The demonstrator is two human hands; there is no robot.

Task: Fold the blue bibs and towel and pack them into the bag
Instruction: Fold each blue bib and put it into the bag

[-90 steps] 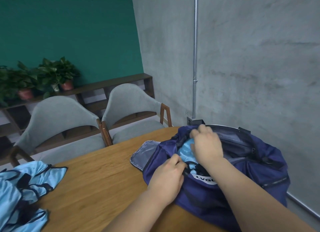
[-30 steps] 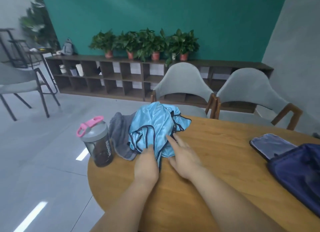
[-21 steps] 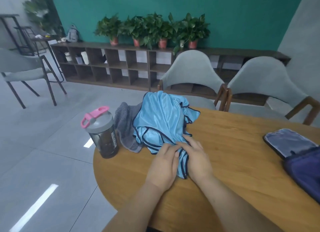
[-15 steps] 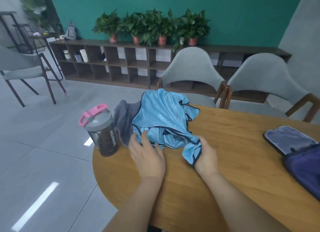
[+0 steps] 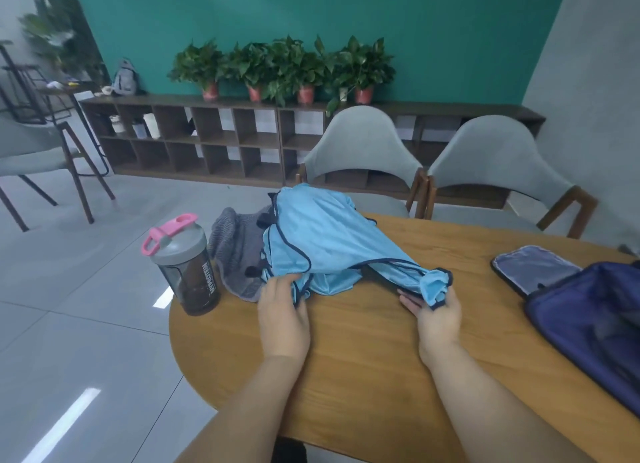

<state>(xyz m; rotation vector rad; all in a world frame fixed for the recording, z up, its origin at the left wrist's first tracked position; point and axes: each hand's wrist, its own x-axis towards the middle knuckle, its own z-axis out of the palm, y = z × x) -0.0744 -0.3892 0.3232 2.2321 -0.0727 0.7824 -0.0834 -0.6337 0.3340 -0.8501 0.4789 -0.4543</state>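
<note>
A heap of light blue bibs (image 5: 318,241) with dark trim lies at the far left of the round wooden table (image 5: 363,352). A grey towel (image 5: 237,248) sits crumpled under its left side. My right hand (image 5: 438,315) grips one bib's bunched end and holds it stretched out to the right of the heap. My left hand (image 5: 284,310) rests on the near edge of the heap, its fingertips at the dark trim. The navy bag (image 5: 585,320) lies open at the right edge, its flap (image 5: 530,267) spread on the table.
A dark shaker bottle (image 5: 188,267) with a pink lid stands at the table's left rim beside the towel. Two grey chairs (image 5: 363,161) stand behind the table. A low shelf with potted plants (image 5: 284,68) runs along the green wall.
My hands left the bag and moved to the bib heap at the left. In the last half second my right hand has pulled one bib's end out to the right.
</note>
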